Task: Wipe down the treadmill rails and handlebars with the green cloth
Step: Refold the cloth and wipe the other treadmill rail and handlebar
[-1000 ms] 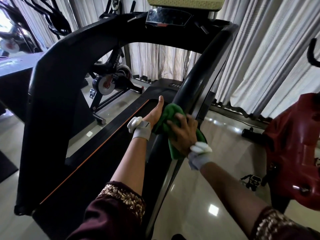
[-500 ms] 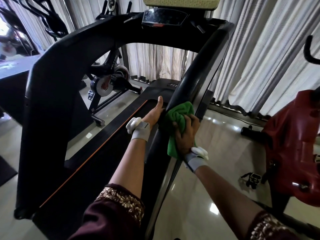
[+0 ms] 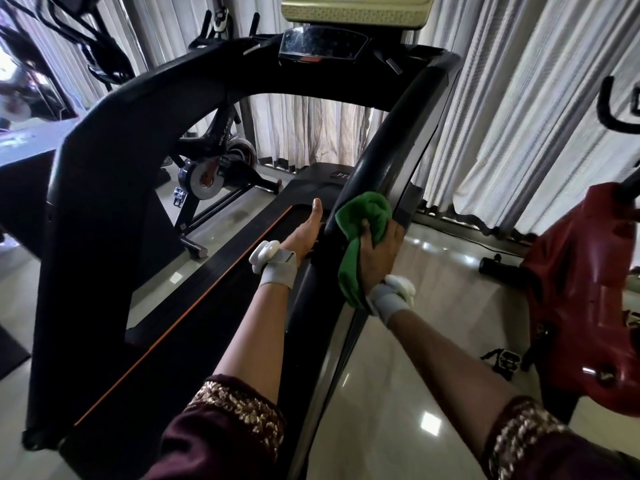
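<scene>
A: On the right side of the big black treadmill, its curved black right handrail rises toward the dark console screen. The person's right hand presses the bunched green microfibre cloth against that rail, fingers curled round the fabric; a long tail of cloth hangs down toward the wrist.

B: And the risk there?

A: Likely that loose tail. It could drag or snag on the rail's edge, or the wad could slip from the palm if the stroke runs up the steep part, leaving bare skin on the rail rather than cloth.

B: What about the left hand?

A: It lies along the rail's inner side, thumb straight and pointing up; its other fingers are hidden behind the rail, so their grip cannot be told. If it is the brace, leaning hard on it could shift the person's balance.

B: What crowds the work?

A: The dark red exercise machine stands close on the right, pinching elbow room. The pale pleated curtains hang behind. A black spin bike sits beyond the wide left rail, which looks not yet reached. A small black pedal lies on the glossy floor, a possible trip.
</scene>
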